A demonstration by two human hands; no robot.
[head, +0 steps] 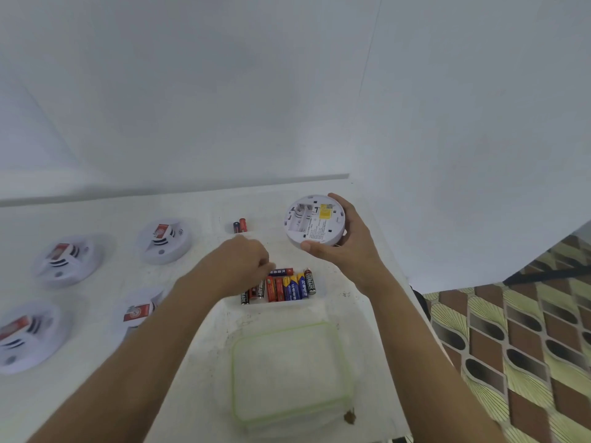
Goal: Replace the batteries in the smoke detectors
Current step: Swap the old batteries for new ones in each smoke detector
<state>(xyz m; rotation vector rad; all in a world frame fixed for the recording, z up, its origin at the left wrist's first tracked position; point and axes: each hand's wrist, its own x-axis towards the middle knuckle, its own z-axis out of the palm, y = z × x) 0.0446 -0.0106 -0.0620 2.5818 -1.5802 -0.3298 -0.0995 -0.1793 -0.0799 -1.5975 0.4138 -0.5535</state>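
Observation:
My right hand (347, 241) grips a round white smoke detector (315, 220) held above the table, its back facing me with an empty battery bay and a yellow label. My left hand (246, 262) reaches down into a group of several batteries (287, 287) lying on the table, its fingers curled at a red and blue battery (281, 272); whether it pinches that battery I cannot tell. Two more batteries (240, 226) lie apart, farther back.
Several white smoke detectors sit face up at the left: (164, 239), (67, 260), (137, 311), (27, 335). A clear plastic lid with a green rim (289, 372) lies near me. The white table (367, 314) ends at the right above a patterned floor (511, 346).

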